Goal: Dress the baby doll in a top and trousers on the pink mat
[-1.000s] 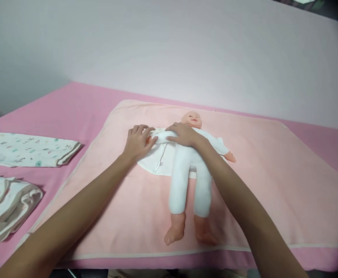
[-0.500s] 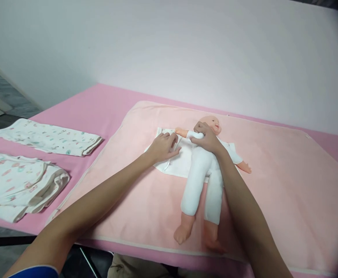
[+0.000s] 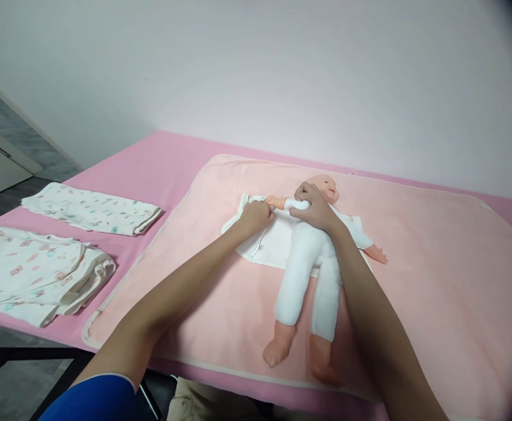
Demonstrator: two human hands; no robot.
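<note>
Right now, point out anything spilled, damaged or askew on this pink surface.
Nothing looks spilled or damaged. The white shirt looks lopsided, spread mostly left of the doll. The nearer printed cloth looks untidy, its layered edges out of line.

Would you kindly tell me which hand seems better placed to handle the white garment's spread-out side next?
Probably the left hand: it is at the spread-out side of the white garment, close to the doll's hand, whereas the right hand appears occupied, gripping the doll's arm.

doll of smooth plastic and cloth, matt cloth blanket
</note>
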